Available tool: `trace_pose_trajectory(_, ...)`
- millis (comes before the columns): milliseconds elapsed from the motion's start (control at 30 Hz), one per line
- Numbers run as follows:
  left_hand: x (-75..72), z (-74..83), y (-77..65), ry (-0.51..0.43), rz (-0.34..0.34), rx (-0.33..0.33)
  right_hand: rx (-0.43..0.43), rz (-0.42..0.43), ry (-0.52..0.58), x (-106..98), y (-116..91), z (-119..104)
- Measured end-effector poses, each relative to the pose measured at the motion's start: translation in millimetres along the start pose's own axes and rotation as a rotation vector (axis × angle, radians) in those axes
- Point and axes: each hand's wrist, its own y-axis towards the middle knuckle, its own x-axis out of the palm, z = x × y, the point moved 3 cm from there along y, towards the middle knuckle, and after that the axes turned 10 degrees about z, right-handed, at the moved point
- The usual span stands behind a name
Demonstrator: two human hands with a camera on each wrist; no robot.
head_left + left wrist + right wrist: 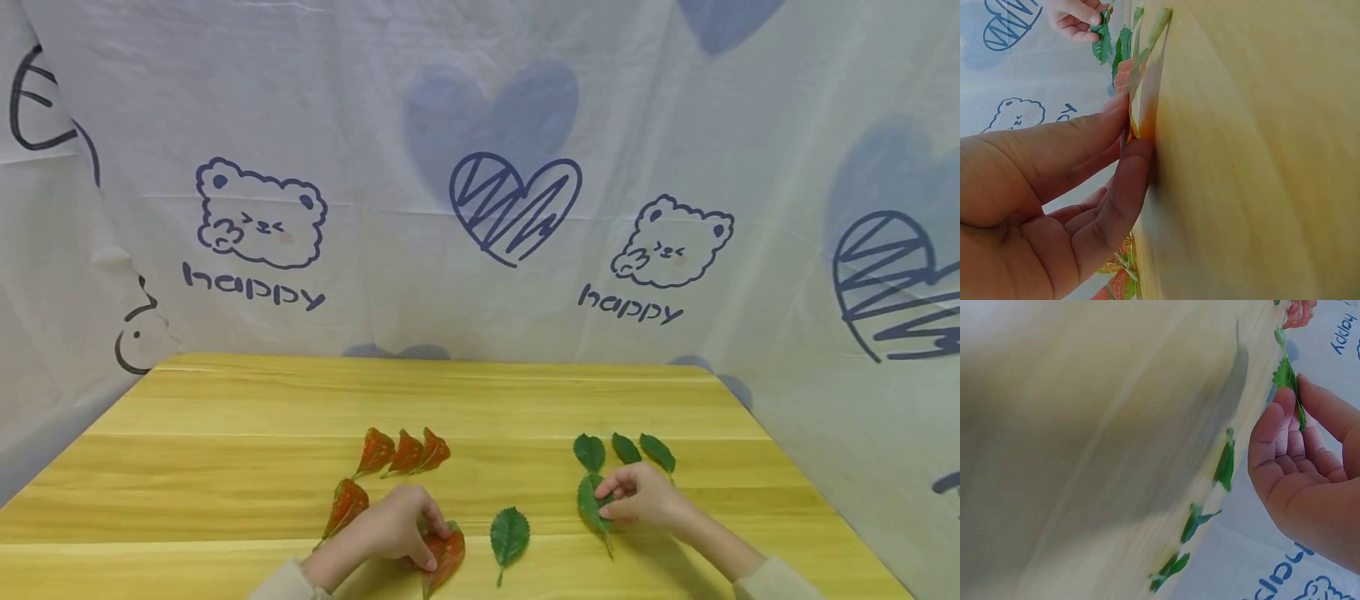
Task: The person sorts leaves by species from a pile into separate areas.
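My left hand (405, 527) pinches a red leaf (447, 557) between thumb and fingers at the front of the table; in the left wrist view the leaf (1129, 78) is seen nearly edge-on. Held by its edge in my right hand (643, 500) is a green leaf (589, 502), stem downward, and the right wrist view shows this leaf (1286, 378) above the tabletop. Between the hands lies another green leaf (510, 535). Beyond the left hand is a red leaf (349, 503) with a yellow-green edge.
Three red leaves (406, 452) form a row at the middle left of the wooden table (480, 400). Three green leaves (626, 449) line up just beyond the right hand. A white cloth (375, 250) printed with hearts and bears hangs behind the table.
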Motion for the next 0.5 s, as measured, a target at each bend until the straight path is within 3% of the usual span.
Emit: trace_pose_trajectory(500, 0.2, 4.2, -1.7, 0.002, 0.014, -0.005, 0.089, -0.083, 0.031, -10.3, -13.8, 12.6)
